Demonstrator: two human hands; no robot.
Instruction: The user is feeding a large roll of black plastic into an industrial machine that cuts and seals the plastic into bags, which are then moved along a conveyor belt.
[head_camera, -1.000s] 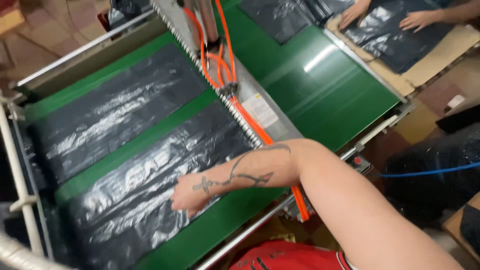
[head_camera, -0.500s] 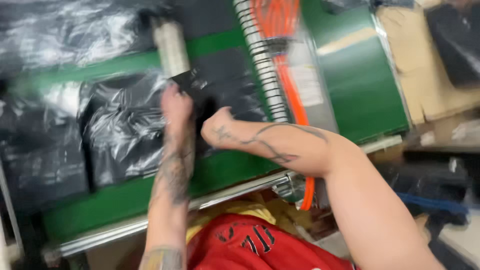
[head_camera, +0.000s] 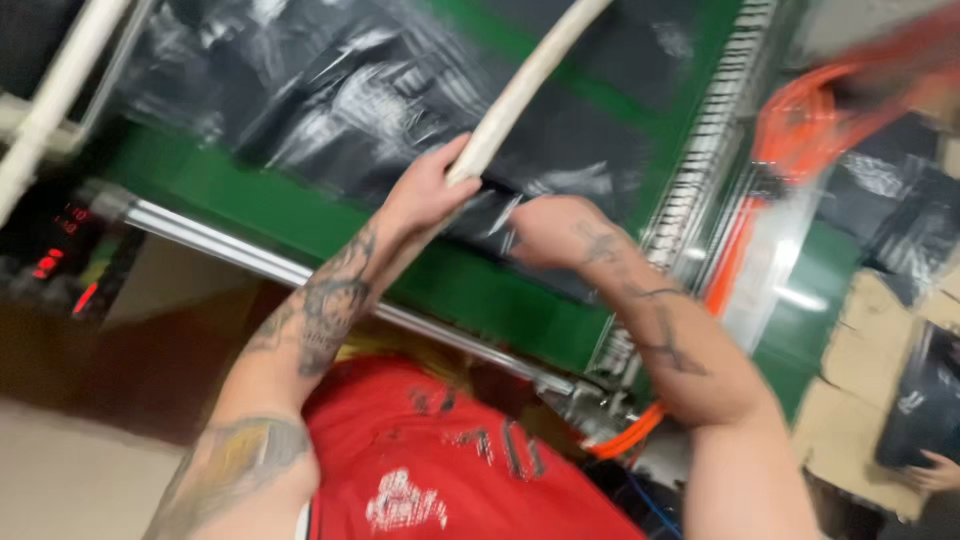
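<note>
Gripping a pale tube (head_camera: 520, 90) that runs to upper right, left hand (head_camera: 425, 190); right hand (head_camera: 560, 230) fisted on black plastic sheet (head_camera: 380, 110) just beside.

belt (head_camera: 300, 205): runs across the frame ahead of the person, rail (head_camera: 300, 272) along its near edge
plastic sheet (head_camera: 380, 110): lies on belt
pole (head_camera: 520, 85): crosses above sheet, left hand (head_camera: 425, 195) wrapped around its near end
right hand (head_camera: 560, 232): on sheet's near edge, just right of left hand
cables (head_camera: 800, 130): right of belt, beyond the toothed bar (head_camera: 700, 170)
cardboard (head_camera: 860, 400): far right
</note>
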